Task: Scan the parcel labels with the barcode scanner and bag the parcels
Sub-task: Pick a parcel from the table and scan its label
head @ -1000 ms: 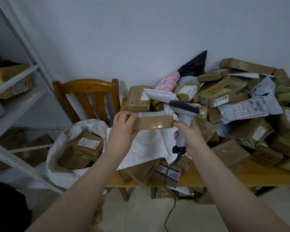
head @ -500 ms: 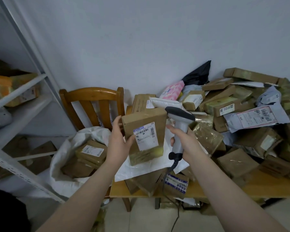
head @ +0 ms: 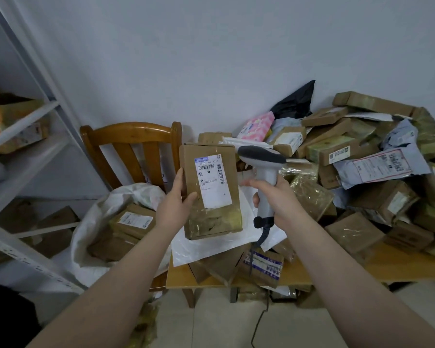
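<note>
Holding the brown parcel (head: 211,189) upright just right of the wooden chair (head: 131,151), my left hand (head: 176,207) curls its fingers round the box's left edge, label facing me; fingers of my right hand (head: 279,199) wrap the scanner (head: 264,172) handle, farther right of the chair.

Both my bare forearms reach forward, left hand (head: 175,205) gripping the parcel (head: 212,183) by its left edge with thumb on its face, right hand (head: 278,200) with fingers (head: 249,183) curled round the scanner (head: 263,160) handle.
</note>
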